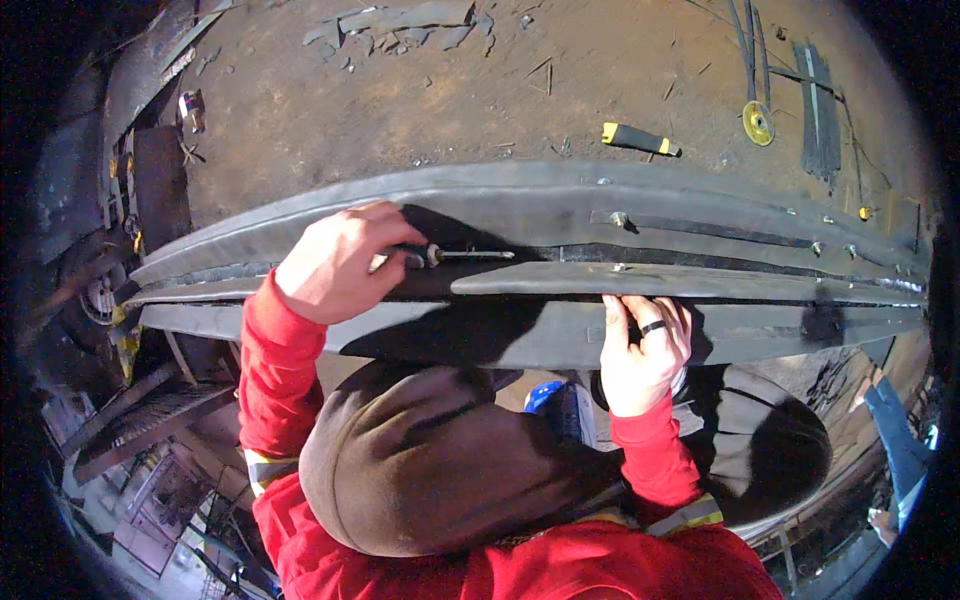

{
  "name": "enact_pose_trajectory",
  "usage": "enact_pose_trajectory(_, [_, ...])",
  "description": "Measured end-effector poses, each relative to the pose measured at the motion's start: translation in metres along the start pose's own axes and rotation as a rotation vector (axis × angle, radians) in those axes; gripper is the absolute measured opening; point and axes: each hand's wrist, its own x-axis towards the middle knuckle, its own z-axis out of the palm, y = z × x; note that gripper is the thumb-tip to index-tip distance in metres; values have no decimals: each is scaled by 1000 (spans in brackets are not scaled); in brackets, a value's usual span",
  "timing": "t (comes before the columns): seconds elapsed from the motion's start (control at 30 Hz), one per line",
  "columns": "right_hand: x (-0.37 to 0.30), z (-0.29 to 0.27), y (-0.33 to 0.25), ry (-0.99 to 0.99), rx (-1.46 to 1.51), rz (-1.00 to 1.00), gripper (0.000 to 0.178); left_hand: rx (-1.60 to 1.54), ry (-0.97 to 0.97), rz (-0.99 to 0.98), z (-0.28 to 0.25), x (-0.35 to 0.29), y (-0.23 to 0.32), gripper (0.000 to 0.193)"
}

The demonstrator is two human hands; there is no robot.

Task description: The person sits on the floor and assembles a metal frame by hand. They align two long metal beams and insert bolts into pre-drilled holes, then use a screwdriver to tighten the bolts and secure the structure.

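Long dark rubber-like strips stretch from left to right in front of me, with a narrow gap between their layers. My left hand is closed around the dark handle of a screwdriver. Its thin metal shaft points right and lies over the gap, near a raised flap. My right hand grips the near edge of this flap, thumb and fingers pressed to it; some fingertips are hidden. A bolt sits on the flap just beyond my right hand, and another bolt stands farther back.
A yellow-and-black utility knife lies on the brown surface beyond the strips. Farther right are a yellow disc and dark narrow strips. Torn scraps lie at the far edge. Blue fabric shows at the right.
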Motion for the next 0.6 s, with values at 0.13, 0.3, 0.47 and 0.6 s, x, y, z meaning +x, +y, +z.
enact_pose_trajectory(0.13, [3, -4, -4, -85, 50, 86, 11, 102, 7, -133, -10, -14, -3, 19])
enact_pose_trajectory(0.3, [3, -10, -5, -182, 61, 179, 8, 107, 49, -236, -3, -15, -1, 25])
enact_pose_trajectory(0.47, [3, -9, -10, -156, 59, 204, 16, 219, -206, -295, -9, -19, -11, 33])
enact_pose_trajectory(0.6, [-2, -2, -6, -55, 21, 153, 14, 189, 20, -288, -5, -23, 4, 38])
